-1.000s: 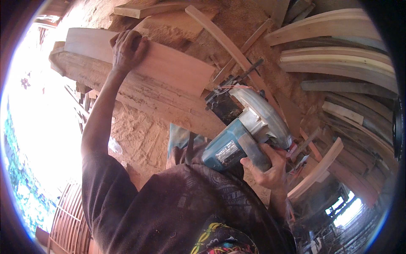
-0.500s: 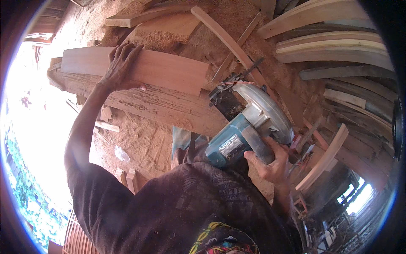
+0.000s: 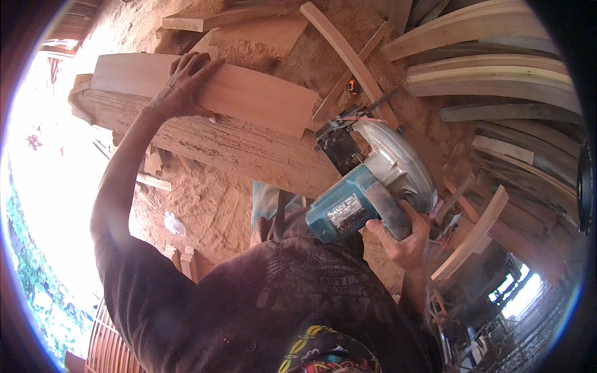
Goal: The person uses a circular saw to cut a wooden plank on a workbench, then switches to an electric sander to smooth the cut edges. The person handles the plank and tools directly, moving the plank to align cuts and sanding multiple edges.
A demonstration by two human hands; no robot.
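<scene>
My left hand (image 3: 185, 86) grips a smooth, reddish wooden board (image 3: 255, 96), its fingers reaching over the far edge. Under that board lies a thicker, rough beam (image 3: 249, 152) with a scored, dusty top. My right hand (image 3: 401, 235) is closed round the black rear handle of a teal circular saw (image 3: 354, 199) with a silver blade guard. The saw is tilted close to my body, its base plate beside the right end of the beam and apart from the reddish board. Its blade cannot be made out.
Curved timber pieces (image 3: 485, 71) are stacked at the far right. A narrow curved strip (image 3: 342, 46) lies beyond the saw, with a small orange and black object (image 3: 352, 86) near it. Sawdust (image 3: 211, 217) covers the ground. Another curved piece (image 3: 472, 239) leans at the right.
The reddish board has shifted slightly away from me on the beam, and my left hand with it. The saw has moved a little to the right. The orange and black object has come into sight.
</scene>
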